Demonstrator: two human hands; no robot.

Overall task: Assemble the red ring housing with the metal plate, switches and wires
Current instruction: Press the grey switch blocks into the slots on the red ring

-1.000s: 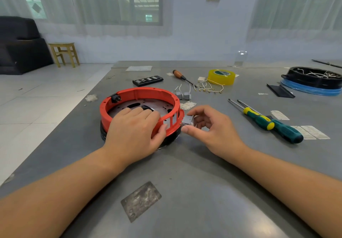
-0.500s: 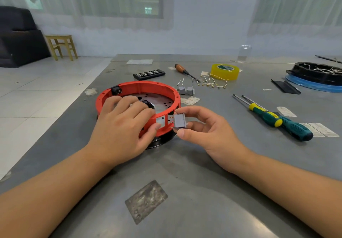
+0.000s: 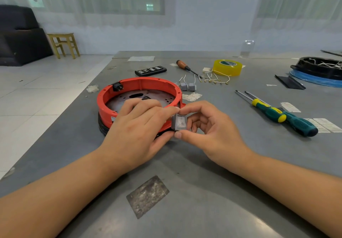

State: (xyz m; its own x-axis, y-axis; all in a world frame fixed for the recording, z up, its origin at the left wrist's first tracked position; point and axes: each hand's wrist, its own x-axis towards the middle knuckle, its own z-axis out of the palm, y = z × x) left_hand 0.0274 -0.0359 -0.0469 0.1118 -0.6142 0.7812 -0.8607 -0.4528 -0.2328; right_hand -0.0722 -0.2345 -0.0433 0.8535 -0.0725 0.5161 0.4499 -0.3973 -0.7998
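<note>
On the table (image 3: 203,191) I see a yellow tape roll (image 3: 227,67), two screwdrivers (image 3: 283,114), a black remote (image 3: 150,70) and a wooden stool (image 3: 63,44) on the floor.

left hand (image 3: 137,126) curled, right hand (image 3: 209,128) pinching

Hardly any readable text

The grey switch (image 3: 179,122) bears what look like an I mark and an O mark on its rocker face. The print on the white label (image 3: 112,118) on the red ring housing (image 3: 140,83) and on the paper slips (image 3: 325,125) is too small to read.
</note>
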